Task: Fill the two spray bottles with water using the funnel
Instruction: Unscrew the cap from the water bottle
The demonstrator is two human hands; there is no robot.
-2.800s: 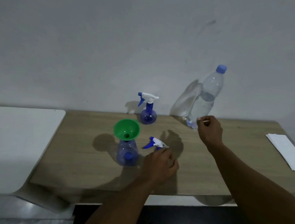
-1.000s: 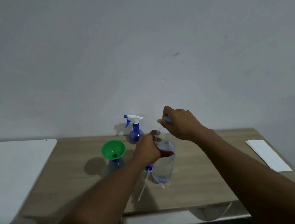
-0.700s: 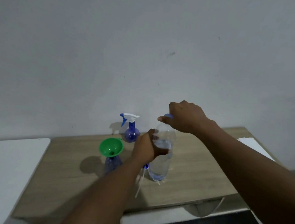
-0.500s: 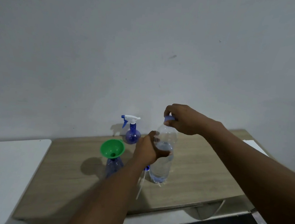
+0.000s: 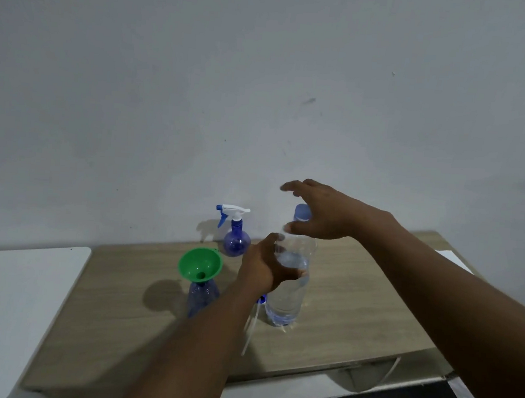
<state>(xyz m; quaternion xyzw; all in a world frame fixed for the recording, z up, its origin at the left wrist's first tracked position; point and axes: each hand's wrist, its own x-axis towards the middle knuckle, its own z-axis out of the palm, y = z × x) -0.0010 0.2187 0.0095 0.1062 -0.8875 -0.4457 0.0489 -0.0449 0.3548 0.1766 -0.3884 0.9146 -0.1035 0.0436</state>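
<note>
Centre frame, on wooden counter (image 5: pixel 357 302): clear plastic water bottle (image 5: pixel 285 299), blue cap on, upright, gripped by left hand (image 5: pixel 264 267); right hand (image 5: pixel 320 213) spread open beside cap. Green funnel (image 5: pixel 200 264) atop blue spray bottle (image 5: pixel 200 296), lower left.

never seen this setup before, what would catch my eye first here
The two hands at centre: the left hand grips a clear water bottle standing on the wooden table, and the right hand hovers open by its blue cap. Left of them, a bright green funnel sits in an open spray bottle; another spray bottle with its trigger head stands by the wall.
</note>
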